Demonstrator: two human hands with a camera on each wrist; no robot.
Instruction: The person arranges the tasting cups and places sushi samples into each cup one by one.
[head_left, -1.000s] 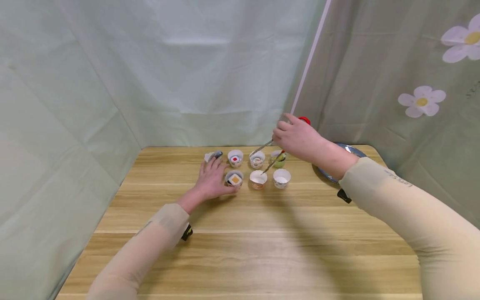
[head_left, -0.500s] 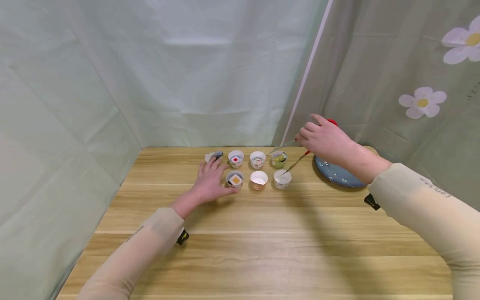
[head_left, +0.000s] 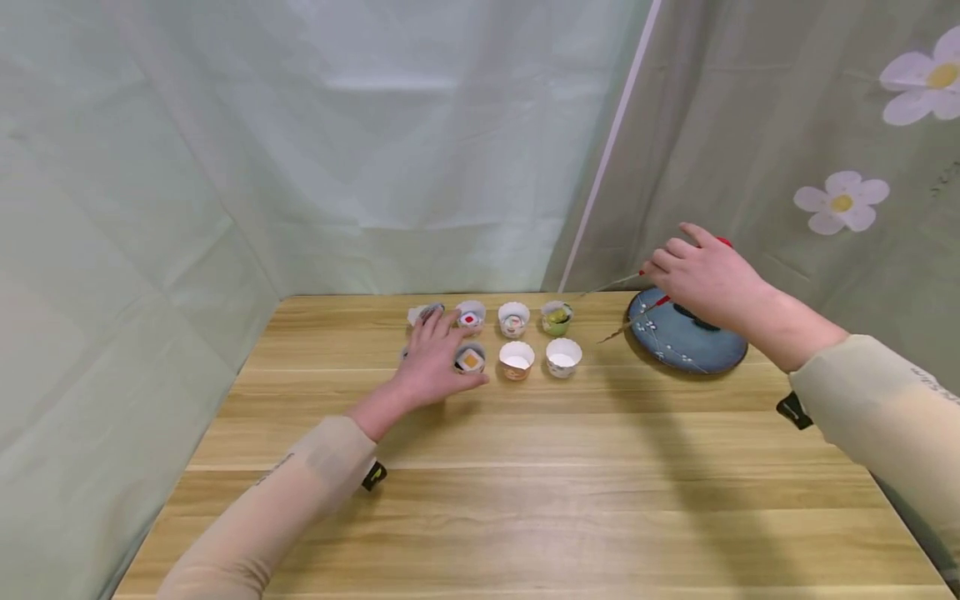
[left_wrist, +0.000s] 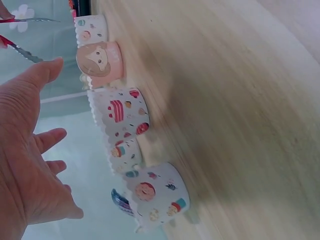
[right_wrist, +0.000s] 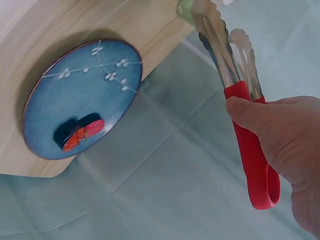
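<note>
My right hand [head_left: 703, 279] grips metal tongs with red handles [right_wrist: 248, 145], their jaws apart with nothing between them. In the head view the tips hang between the paper cups and the blue plate [head_left: 652, 342]. On that plate lie two dark sushi-like pieces with red and pink tops [right_wrist: 94, 127]. My left hand [head_left: 431, 367] hovers with spread fingers over the left-hand cups, overlapping some of them. Beside its thumb, one cup holds a white piece with an orange square [head_left: 470, 360]. To the right, an orange-printed cup [head_left: 516, 372] and a white cup [head_left: 563, 368] show bare insides.
In the back row are a cup with a red-centred piece [head_left: 470, 319], a cup with a pale piece [head_left: 513, 322] and a green cup [head_left: 557, 325]. Another cup with a dark piece [head_left: 426, 313] sits at far left. Fabric curtains [head_left: 420, 167] stand behind the wooden table [head_left: 510, 500].
My right hand has moved right with the tongs, from over the cups towards the blue plate, which shows more now. My left hand has shifted slightly rightwards over the cups.
</note>
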